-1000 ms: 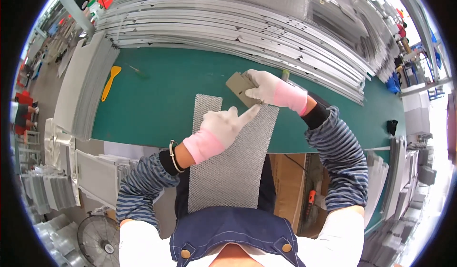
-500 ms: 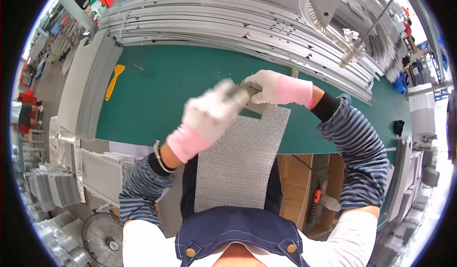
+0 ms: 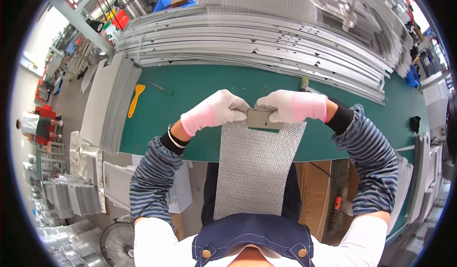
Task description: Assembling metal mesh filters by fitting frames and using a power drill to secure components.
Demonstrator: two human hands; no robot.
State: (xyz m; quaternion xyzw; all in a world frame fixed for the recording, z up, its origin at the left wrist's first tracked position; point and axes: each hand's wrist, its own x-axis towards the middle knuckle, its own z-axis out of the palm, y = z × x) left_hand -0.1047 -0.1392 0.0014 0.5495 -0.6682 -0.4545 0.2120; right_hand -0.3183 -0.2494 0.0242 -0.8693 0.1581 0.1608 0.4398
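Observation:
A silver metal mesh sheet (image 3: 252,171) hangs from the table edge down toward my lap, its top end between my hands. At that end sits a small grey flat plate (image 3: 257,119), with a narrow gap below it where green table shows through. My right hand (image 3: 290,106), in a white and pink glove, is closed on the plate's upper right part. My left hand (image 3: 218,109), gloved alike, has thumb and fingers pinched together at the plate's left edge; its hold on the mesh corner is partly hidden.
Long grey metal strips (image 3: 228,43) are stacked across the back of the green table (image 3: 190,81). Grey panels (image 3: 107,105) stand at the left, beside a yellow scraper (image 3: 136,100). A small tube-like tool (image 3: 304,84) lies near my right wrist. Below is a cardboard box (image 3: 312,195).
My left hand, blurred and raised over the plate before, has come down to pinch at its left edge. My right hand keeps its hold. The whole view has shifted slightly.

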